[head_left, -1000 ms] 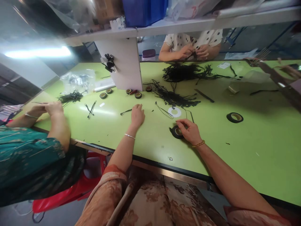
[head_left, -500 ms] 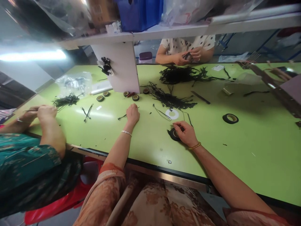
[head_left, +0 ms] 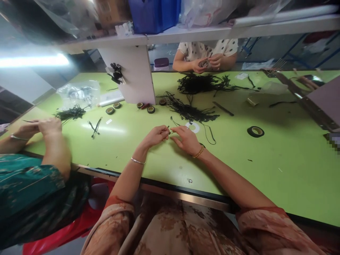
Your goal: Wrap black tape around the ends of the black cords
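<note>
My left hand [head_left: 157, 136] is closed in a pinch on a thin black cable [head_left: 171, 132], whose small loop shows past the fingertips. My right hand [head_left: 186, 141] faces it, its fingers stretched out around that loop and the thumb apart from them. Whether its fingertips touch the cable I cannot tell. Beneath my right wrist, a black tape roll [head_left: 202, 145] is almost wholly hidden. A white ring [head_left: 196, 126] lies just behind my right hand, beside a loose black cable [head_left: 211, 136].
Black cable bundles [head_left: 187, 110] lie in front of a white upright panel [head_left: 138, 78]. Another tape roll [head_left: 255, 131] is at right. A co-worker's hands [head_left: 50, 126] work at left; another person's hands [head_left: 209, 63] hold something across the table. A shelf [head_left: 212, 37] spans overhead.
My right hand has left the tape roll and moved left to the cable. My left hand has come right and nearer, bringing the cable with it; the two hands now nearly meet.
</note>
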Available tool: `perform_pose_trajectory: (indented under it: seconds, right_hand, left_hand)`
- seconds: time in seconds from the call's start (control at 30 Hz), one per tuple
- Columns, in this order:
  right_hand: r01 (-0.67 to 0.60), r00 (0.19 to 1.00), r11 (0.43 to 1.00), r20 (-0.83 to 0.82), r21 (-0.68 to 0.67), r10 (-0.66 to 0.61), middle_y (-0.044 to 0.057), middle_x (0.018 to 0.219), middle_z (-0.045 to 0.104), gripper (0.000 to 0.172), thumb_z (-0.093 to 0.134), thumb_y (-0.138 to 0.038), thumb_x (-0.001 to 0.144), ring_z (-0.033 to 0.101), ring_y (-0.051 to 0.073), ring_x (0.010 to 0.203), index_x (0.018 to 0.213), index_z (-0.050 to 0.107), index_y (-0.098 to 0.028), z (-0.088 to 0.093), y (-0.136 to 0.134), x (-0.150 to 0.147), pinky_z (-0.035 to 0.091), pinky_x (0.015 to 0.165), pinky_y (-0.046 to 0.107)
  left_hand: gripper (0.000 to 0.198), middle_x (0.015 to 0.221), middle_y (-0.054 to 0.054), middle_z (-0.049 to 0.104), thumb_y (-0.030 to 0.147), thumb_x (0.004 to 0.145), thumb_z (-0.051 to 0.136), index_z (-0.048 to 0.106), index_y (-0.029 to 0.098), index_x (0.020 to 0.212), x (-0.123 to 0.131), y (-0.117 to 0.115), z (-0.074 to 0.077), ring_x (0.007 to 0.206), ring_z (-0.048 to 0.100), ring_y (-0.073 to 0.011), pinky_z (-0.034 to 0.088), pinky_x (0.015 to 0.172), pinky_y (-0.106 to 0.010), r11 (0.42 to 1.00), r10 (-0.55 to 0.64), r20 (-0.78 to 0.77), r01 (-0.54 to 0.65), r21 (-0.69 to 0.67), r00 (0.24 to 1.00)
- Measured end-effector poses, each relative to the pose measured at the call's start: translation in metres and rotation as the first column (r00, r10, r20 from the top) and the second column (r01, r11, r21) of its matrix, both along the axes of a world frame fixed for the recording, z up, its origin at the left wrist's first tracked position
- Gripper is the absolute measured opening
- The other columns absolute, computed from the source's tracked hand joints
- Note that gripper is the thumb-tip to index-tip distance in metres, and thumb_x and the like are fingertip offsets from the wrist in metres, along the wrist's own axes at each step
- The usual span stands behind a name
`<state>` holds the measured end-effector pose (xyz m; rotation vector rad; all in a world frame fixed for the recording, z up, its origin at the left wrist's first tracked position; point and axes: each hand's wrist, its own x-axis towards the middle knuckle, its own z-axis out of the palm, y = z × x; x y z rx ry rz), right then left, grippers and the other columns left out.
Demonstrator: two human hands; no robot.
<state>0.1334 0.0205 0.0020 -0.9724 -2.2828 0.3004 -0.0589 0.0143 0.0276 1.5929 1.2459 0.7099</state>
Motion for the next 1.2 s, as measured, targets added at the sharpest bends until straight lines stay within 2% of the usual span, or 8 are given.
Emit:
perform_pose_trajectory:
  seconds: [0.47, 0.6, 0.73, 0.83, 0.93, 1.03, 1.13, 1.2]
  right_hand:
    - [-0.03, 0.996, 0.995, 0.086, -0.095, 0.039, 0.009, 0.079, 0.068, 0.018, 0.051, -0.026, 0.092, 0.057, 0.021, 0.073, 0.085, 0.065, -0.017, -0.024, -0.004, -0.012, 0.038, 0.068, 0.032]
    - [0.027, 0.997, 0.994, 0.07, -0.107, -0.02, 0.01, 0.072, 0.067, 0.021, 0.049, -0.023, 0.09, 0.055, 0.02, 0.066, 0.074, 0.062, -0.018, -0.03, -0.003, -0.014, 0.037, 0.064, 0.032]
    - [0.131, 0.953, 0.935, -0.219, -0.33, -0.211, 0.005, 0.066, 0.065, 0.019, 0.053, -0.03, 0.084, 0.052, 0.017, 0.06, 0.071, 0.061, -0.02, -0.026, 0.01, -0.015, 0.038, 0.06, 0.03]
    - [0.028, 0.842, 0.792, -0.413, -0.609, -0.348, 0.001, 0.059, 0.059, 0.022, 0.063, -0.039, 0.074, 0.046, 0.014, 0.052, 0.066, 0.058, -0.02, -0.015, 0.026, -0.025, 0.036, 0.052, 0.028]
    - [-0.213, 0.699, 0.566, -0.529, -0.796, -0.482, -0.002, 0.057, 0.054, 0.029, 0.072, -0.043, 0.063, 0.04, 0.01, 0.048, 0.067, 0.055, -0.02, -0.003, 0.035, -0.042, 0.032, 0.046, 0.024]
    - [-0.383, 0.649, 0.424, -0.566, -0.82, -0.508, -0.004, 0.058, 0.052, 0.033, 0.077, -0.039, 0.056, 0.04, 0.007, 0.049, 0.069, 0.055, -0.019, 0.004, 0.032, -0.061, 0.029, 0.045, 0.021]
    - [-0.418, 0.697, 0.365, -0.551, -0.832, -0.458, -0.003, 0.059, 0.053, 0.033, 0.076, -0.039, 0.056, 0.042, 0.007, 0.051, 0.069, 0.056, -0.017, 0.004, 0.023, -0.075, 0.031, 0.044, 0.02]
    - [-0.347, 0.74, 0.426, -0.523, -0.835, -0.423, 0.0, 0.066, 0.06, 0.033, 0.073, -0.044, 0.061, 0.048, 0.009, 0.055, 0.075, 0.059, -0.017, 0.002, 0.019, -0.081, 0.035, 0.047, 0.022]
  left_hand:
    - [0.017, 0.062, 0.001, 0.06, 0.029, 0.084, 0.051, 0.059, 0.018, 0.074, -0.005, -0.004, -0.016, 0.06, 0.05, -0.0126, 0.04, 0.061, -0.026, 0.993, -0.088, -0.261, 0.107, 0.057, 0.961]
    - [0.009, 0.075, -0.003, 0.064, 0.023, 0.082, 0.055, 0.063, 0.018, 0.084, 0.001, -0.005, -0.018, 0.073, 0.057, -0.0169, 0.045, 0.072, -0.03, 0.974, 0.044, -0.357, 0.04, 0.224, 0.933]
    - [0.02, 0.122, -0.014, 0.059, 0.026, 0.088, 0.055, 0.059, 0.018, 0.106, 0.001, -0.009, -0.006, 0.12, 0.051, -0.0239, 0.043, 0.098, -0.038, 0.722, 0.503, -0.112, -0.345, 0.6, 0.857]
    - [0.024, 0.125, -0.014, 0.056, 0.032, 0.093, 0.049, 0.057, 0.018, 0.11, -0.008, -0.009, 0.003, 0.122, 0.049, -0.0238, 0.045, 0.096, -0.038, 0.493, 0.75, 0.113, -0.665, 0.561, 0.652]
    - [0.024, 0.099, -0.007, 0.062, 0.034, 0.089, 0.054, 0.06, 0.018, 0.105, -0.021, -0.003, 0.002, 0.09, 0.058, -0.0154, 0.048, 0.077, -0.029, 0.623, 0.718, 0.277, -0.767, 0.152, 0.639]
    - [0.031, 0.079, -0.001, 0.058, 0.035, 0.077, 0.07, 0.065, 0.015, 0.101, -0.029, 0.004, -0.006, 0.066, 0.051, -0.007, 0.045, 0.064, -0.022, 0.856, 0.514, 0.497, -0.459, -0.239, 0.7]
    - [0.035, 0.067, 0.003, 0.053, 0.032, 0.065, 0.082, 0.068, 0.012, 0.09, -0.034, 0.008, -0.014, 0.056, 0.045, -0.0037, 0.039, 0.057, -0.02, 0.913, 0.407, 0.634, -0.289, -0.286, 0.658]
    - [0.031, 0.06, 0.005, 0.051, 0.03, 0.062, 0.084, 0.067, 0.011, 0.08, -0.037, 0.009, -0.019, 0.052, 0.043, -0.0032, 0.035, 0.053, -0.02, 0.894, 0.448, 0.628, -0.333, -0.3, 0.636]
